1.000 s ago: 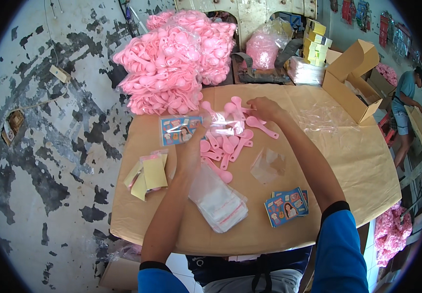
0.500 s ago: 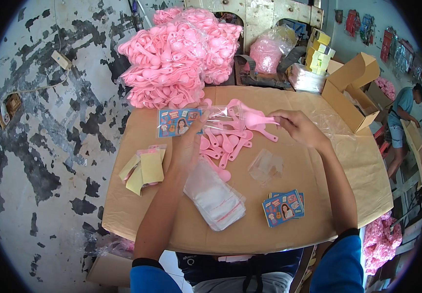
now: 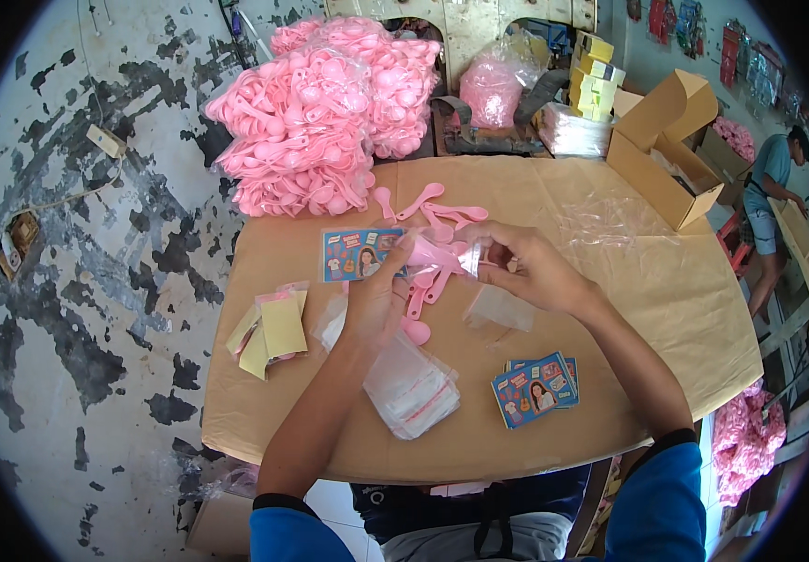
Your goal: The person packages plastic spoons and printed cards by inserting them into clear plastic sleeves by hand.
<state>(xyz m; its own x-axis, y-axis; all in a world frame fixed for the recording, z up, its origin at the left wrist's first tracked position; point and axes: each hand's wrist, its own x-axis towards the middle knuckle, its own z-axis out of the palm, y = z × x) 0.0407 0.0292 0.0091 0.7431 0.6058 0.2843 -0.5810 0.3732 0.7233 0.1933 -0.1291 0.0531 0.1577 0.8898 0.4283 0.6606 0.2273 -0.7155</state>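
Observation:
My left hand grips a clear plastic bag that has a blue printed card in it. A pink plastic spoon is inside the bag, between my hands. My right hand is closed on the bag's other end, its fingers pinching the edge. Below and beyond the bag lie loose pink spoons. A stack of empty clear bags rests near my left forearm. To the right is a pile of blue printed cards.
Packed bags with yellow backs lie at the left. Clear film scraps are beside my right hand. Big bags of pink spoons are heaped at the back left. An open cardboard box stands back right; a person works beyond it.
My right hand has moved left toward my left hand. The spoon has gone from my right fingers into the bag, whose end my right hand now grips.

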